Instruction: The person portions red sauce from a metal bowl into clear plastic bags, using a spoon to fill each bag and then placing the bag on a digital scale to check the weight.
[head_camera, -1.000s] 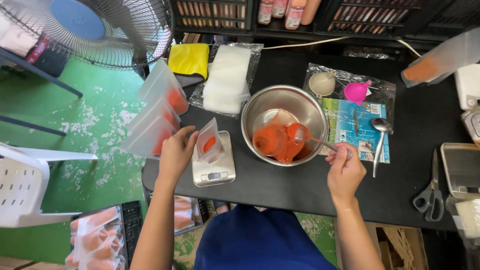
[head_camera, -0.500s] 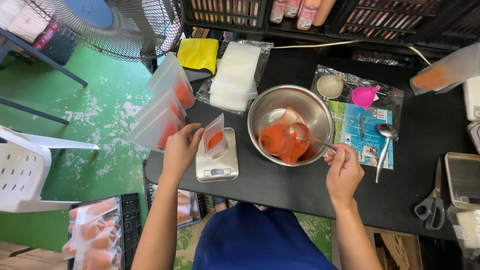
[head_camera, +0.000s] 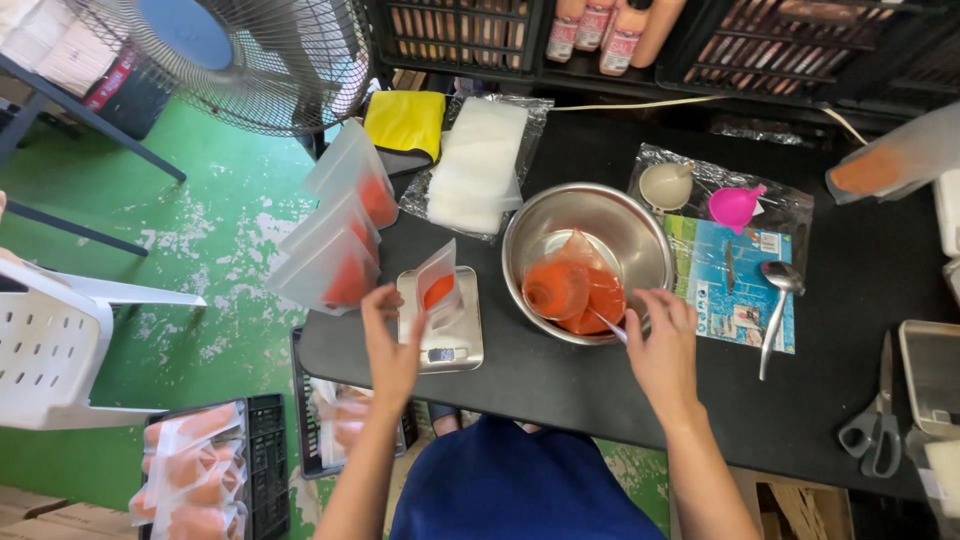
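Occlusions and cut-offs. The spoon (head_camera: 608, 326) handle vanishes under the right hand (head_camera: 662, 345); the grip itself is hidden. The scale (head_camera: 440, 325) display is too small to read. At the right edge, the tray (head_camera: 932, 375) is cropped. At upper left, the fan (head_camera: 250, 55) is cut off.

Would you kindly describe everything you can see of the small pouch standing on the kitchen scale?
The small pouch is a clear plastic stand-up bag, upright and leaning slightly, with its top open. Its lower part holds an orange-red filling; the upper part looks empty and translucent. It stands on the silver scale near the table's front edge, left of the steel bowl. The left hand is beside it, fingers raised near its left side; whether they touch it is unclear.
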